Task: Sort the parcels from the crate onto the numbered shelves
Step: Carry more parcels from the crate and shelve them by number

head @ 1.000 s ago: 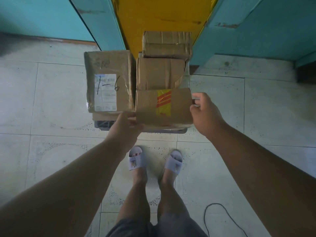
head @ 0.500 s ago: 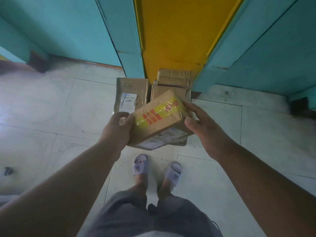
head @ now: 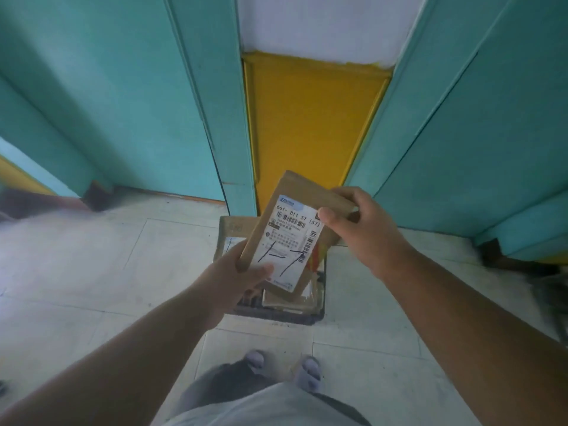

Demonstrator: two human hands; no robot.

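At frame centre I see both hands gripping 1 tilted parcel (head: 289, 238): left hand (head: 242, 272) pinches its lower corner, right hand (head: 359, 222) its upper right edge. Its label reads 1-7. Below it sits the dark crate (head: 285, 315) on the floor (head: 92, 265).

Soft, even daylight is filling a wide-angle view, with blur creeping in at the edges.

The pale floor tiles (head: 92, 272) are catching a diffuse glow, and no hard shadows are falling anywhere. The wide lens is bending the teal panels (head: 123, 103) so that they are leaning outward toward the corners. The label (head: 289, 241) on the held parcel (head: 307, 192) is staying sharp enough for its print and handwritten marks to read. The far left and right margins are smearing, and the shirt (head: 270, 407) at the bottom edge is showing soft and out of focus.
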